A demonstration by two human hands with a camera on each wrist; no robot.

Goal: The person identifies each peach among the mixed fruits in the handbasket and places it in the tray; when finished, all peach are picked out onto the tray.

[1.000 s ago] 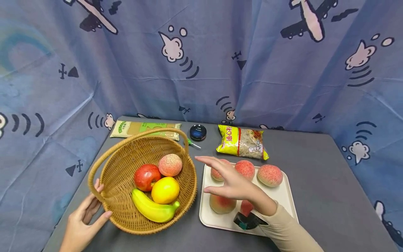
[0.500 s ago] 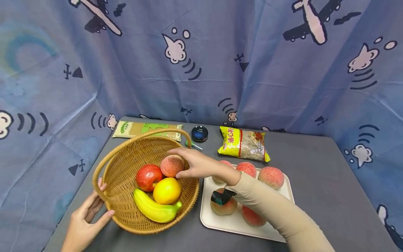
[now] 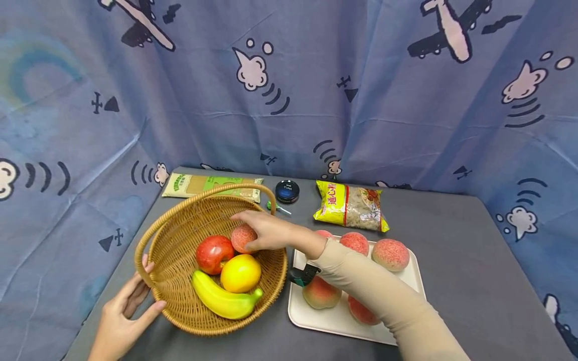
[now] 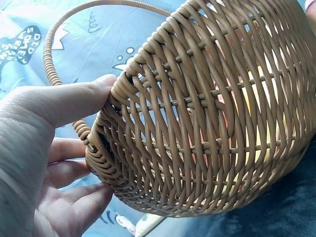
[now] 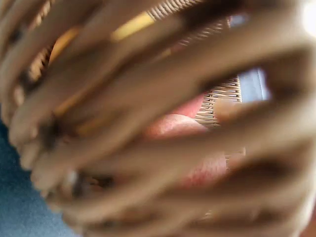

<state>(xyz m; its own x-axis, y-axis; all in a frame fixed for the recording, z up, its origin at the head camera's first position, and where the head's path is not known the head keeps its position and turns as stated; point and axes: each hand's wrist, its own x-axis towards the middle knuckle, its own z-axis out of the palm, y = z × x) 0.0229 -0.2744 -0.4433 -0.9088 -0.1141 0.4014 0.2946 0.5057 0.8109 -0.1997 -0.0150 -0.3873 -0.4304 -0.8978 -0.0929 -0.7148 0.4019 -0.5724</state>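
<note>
A wicker basket (image 3: 173, 240) with an arched handle leans toward me in the head view. My left hand (image 3: 122, 311) grips its left rim; in the left wrist view the thumb (image 4: 81, 101) presses one side of the rim, with the fingers on the other. Inside lie a red apple (image 3: 213, 254), a yellow lemon-like fruit (image 3: 241, 274), a banana (image 3: 223, 298) and a pink peach (image 3: 242, 237). My right hand (image 3: 271, 231) reaches over the right rim, its thumb and fingers around that peach. Blurred wicker covers most of the right wrist view; part of the peach (image 5: 173, 126) shows through.
Right of the basket, a white tray (image 3: 334, 323) bears several peaches (image 3: 391, 254) under my right forearm. Along the back lie a noodle packet (image 3: 194, 185), a round dark tin (image 3: 287, 192), a green lollipop (image 3: 271, 206) and a yellow pasta bag (image 3: 352, 206).
My right hand has moved left from above the tray into the basket and closed around the peach there. My left hand stays on the basket's rim.
</note>
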